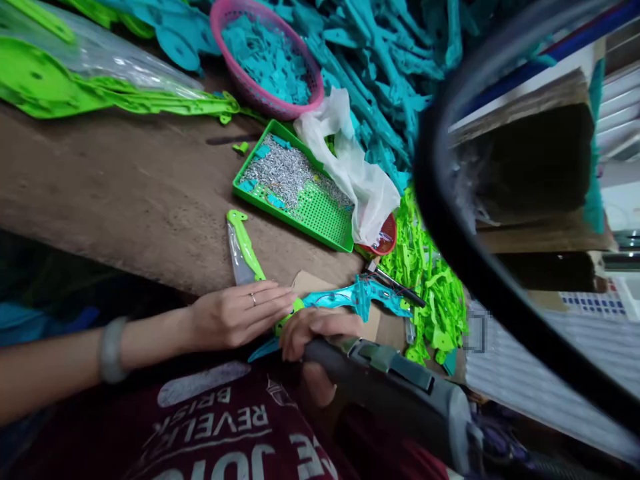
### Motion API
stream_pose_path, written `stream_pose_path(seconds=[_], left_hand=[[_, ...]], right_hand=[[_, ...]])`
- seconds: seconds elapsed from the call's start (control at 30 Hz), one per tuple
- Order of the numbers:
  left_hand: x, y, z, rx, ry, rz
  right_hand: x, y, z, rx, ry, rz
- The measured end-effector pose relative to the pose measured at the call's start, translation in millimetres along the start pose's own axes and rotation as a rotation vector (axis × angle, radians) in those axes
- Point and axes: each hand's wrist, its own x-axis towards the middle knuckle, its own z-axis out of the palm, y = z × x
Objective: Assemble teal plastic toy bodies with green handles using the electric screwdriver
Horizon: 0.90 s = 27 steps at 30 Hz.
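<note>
My left hand (240, 317), with a ring and a pale bracelet, lies with fingers together over the middle of a bow-shaped plastic assembly. Its lime-green arm (244, 243), with a clear strip, reaches up from the fingers. A turquoise section (345, 295) extends right, with thin wires on it. My right hand (325, 327) is wrapped round the front of a dark grey electric screwdriver (390, 383). The driver's tip is hidden behind the fingers, so I cannot tell whether it touches the assembly. Under the turquoise section is a piece of cardboard (306, 283).
A green tray (295, 220) holds many small screws and turquoise bits; a white plastic bag (345, 167) drapes over it. Behind stands a pink basket (320, 97) of turquoise pieces. Lime-green parts (435, 300) pile up right, near a black-handled tool (403, 287). A dark cable (440, 213) curves in front.
</note>
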Motion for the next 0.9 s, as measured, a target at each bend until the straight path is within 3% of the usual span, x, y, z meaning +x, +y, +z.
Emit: stream_pose_path(seconds=[0.1,0.17,0.3,0.4,0.47,0.57,0.67,0.8,0.9], left_hand=[[5,-3,-1.3,-0.029,0.040,-0.028],[7,-4,-1.9,-0.037,0.052,-0.035],[6,-6,-1.2,-0.003,0.053,0.001],[6,-5,-0.7,0.031,0.035,0.023],[5,-1,-1.0,0.023,0.004,-0.002],[4,7,-1.4,0.028,0.007,-0.033],[1,14,-1.1,0.071,0.070,-0.021],[1,17,-2.0,0.123,0.103,-0.022],[4,15,-4.0,0.148,0.120,-0.019]], right_hand=[[8,5,11,0.115,0.084,-0.195],[13,12,13,0.150,0.015,-0.224],[25,22,5,0.258,-0.341,-0.316],[38,5,-4,0.278,-0.506,-0.298],[49,-16,-9,0.236,-0.478,-0.184],[66,-40,-7,0.215,-0.172,-0.107],[80,-26,3,0.196,0.071,-0.187],[84,21,17,0.163,0.023,-0.132],[83,34,21,0.153,-0.028,-0.122]])
